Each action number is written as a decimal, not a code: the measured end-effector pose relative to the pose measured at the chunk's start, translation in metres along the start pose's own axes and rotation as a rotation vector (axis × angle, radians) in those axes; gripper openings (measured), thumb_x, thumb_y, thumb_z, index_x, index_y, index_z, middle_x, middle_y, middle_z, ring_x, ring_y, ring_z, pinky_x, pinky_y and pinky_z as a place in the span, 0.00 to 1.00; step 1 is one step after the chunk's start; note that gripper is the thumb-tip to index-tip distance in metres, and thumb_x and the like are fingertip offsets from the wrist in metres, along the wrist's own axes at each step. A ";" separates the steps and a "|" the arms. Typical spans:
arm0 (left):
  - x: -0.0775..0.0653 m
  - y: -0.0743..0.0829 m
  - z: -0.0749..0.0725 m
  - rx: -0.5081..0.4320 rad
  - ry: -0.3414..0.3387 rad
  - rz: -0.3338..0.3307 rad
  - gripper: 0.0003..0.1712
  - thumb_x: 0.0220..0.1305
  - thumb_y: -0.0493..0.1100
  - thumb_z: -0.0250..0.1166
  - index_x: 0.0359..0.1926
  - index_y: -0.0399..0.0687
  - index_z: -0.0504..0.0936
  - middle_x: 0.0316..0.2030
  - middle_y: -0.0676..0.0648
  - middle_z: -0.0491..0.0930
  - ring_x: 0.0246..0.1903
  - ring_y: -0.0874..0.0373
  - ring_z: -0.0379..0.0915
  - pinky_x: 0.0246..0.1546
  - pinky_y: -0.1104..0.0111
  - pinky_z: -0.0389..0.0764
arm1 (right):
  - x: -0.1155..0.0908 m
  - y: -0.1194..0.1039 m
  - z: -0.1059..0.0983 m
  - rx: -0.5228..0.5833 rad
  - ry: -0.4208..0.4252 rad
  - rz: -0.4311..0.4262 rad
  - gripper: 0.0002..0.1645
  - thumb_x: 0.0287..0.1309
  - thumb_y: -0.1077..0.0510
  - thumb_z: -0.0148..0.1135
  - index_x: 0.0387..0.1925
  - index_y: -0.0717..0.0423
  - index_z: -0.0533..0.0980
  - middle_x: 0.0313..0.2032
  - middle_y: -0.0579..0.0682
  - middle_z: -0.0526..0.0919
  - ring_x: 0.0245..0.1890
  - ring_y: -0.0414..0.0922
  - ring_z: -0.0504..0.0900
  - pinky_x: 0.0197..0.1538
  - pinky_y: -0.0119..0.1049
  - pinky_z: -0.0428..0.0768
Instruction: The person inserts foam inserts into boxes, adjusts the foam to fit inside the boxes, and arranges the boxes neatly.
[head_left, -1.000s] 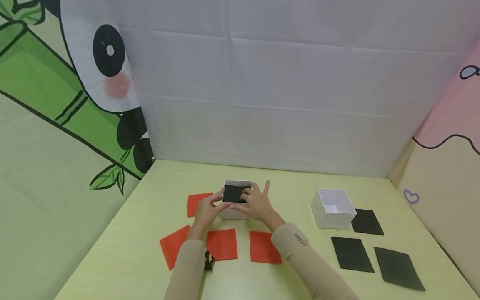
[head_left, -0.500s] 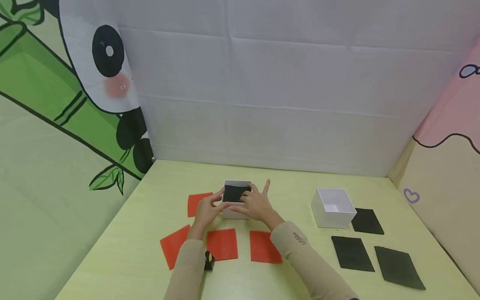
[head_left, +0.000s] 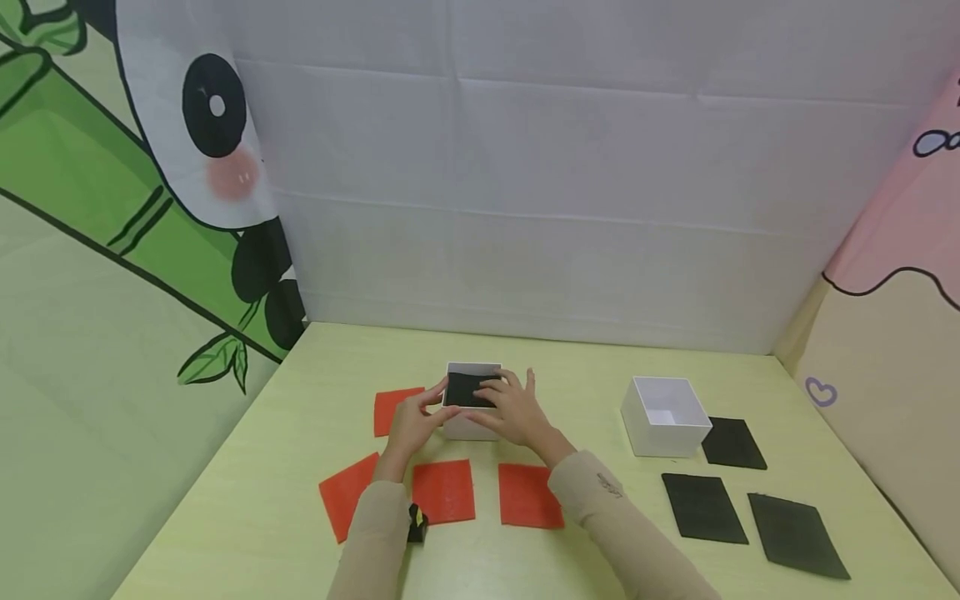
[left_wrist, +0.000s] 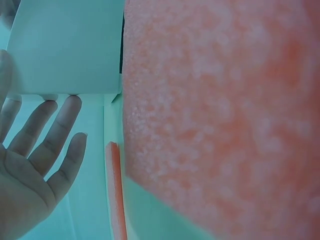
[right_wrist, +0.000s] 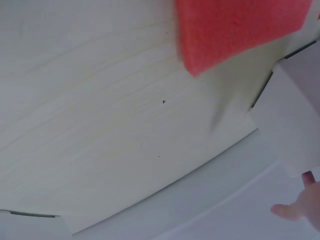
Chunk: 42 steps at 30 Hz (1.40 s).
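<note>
In the head view a small white open-topped box [head_left: 471, 430] stands mid-table, with a square black foam sheet [head_left: 461, 389] lying inside near the rim. My left hand [head_left: 412, 423] holds the box at its near left, thumb at the front rim and fingers along the left side. In the left wrist view that hand's long fingertips [left_wrist: 74, 102] rest against the box's edge. Over the sheet, my right hand [head_left: 516, 415] has its fingers spread and touching it, the thumb by the front rim. Only a bit of the right hand [right_wrist: 306, 204] shows in the right wrist view, beside the box.
Red foam squares [head_left: 444, 492] lie around my forearms, another [head_left: 531, 497] by the right sleeve. A second white box [head_left: 667, 440] stands to the right, near several black foam sheets [head_left: 705, 508]. A small black and yellow item [head_left: 416, 525] is beside the left sleeve.
My right hand's fingers have shifted slightly left over the black sheet, the raised finger dropping a little. The left hand and the box keep their places.
</note>
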<state>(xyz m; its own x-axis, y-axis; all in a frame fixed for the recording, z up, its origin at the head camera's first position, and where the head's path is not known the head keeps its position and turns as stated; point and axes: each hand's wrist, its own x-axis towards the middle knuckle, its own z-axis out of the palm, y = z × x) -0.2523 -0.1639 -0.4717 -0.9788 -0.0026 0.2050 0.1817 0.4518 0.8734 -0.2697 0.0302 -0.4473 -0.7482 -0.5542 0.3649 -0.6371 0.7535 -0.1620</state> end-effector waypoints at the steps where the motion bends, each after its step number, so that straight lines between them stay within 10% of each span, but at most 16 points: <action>1: 0.000 0.000 0.000 -0.002 0.000 -0.002 0.35 0.46 0.54 0.68 0.58 0.54 0.71 0.46 0.40 0.77 0.23 0.52 0.78 0.25 0.68 0.73 | -0.001 0.001 -0.001 0.026 0.012 0.002 0.27 0.54 0.37 0.53 0.47 0.50 0.78 0.50 0.48 0.76 0.58 0.50 0.62 0.55 0.65 0.47; 22: 0.003 0.001 -0.001 0.042 -0.031 -0.051 0.30 0.53 0.56 0.63 0.58 0.57 0.72 0.46 0.41 0.77 0.25 0.51 0.78 0.14 0.71 0.56 | -0.037 0.023 -0.020 0.358 0.139 0.034 0.26 0.54 0.48 0.59 0.50 0.60 0.74 0.51 0.56 0.73 0.57 0.54 0.63 0.53 0.60 0.57; 42: 0.003 0.007 -0.002 0.076 -0.036 -0.026 0.29 0.55 0.53 0.63 0.58 0.55 0.71 0.46 0.39 0.76 0.23 0.53 0.76 0.17 0.70 0.62 | -0.072 0.048 -0.043 0.477 0.215 0.043 0.27 0.52 0.55 0.61 0.54 0.62 0.71 0.53 0.56 0.72 0.57 0.54 0.63 0.54 0.59 0.58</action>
<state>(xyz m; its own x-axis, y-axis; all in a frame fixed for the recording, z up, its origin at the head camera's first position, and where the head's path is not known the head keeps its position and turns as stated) -0.2540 -0.1628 -0.4636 -0.9861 0.0160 0.1656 0.1498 0.5183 0.8420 -0.2386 0.1221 -0.4417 -0.7526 -0.4033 0.5206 -0.6576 0.5013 -0.5623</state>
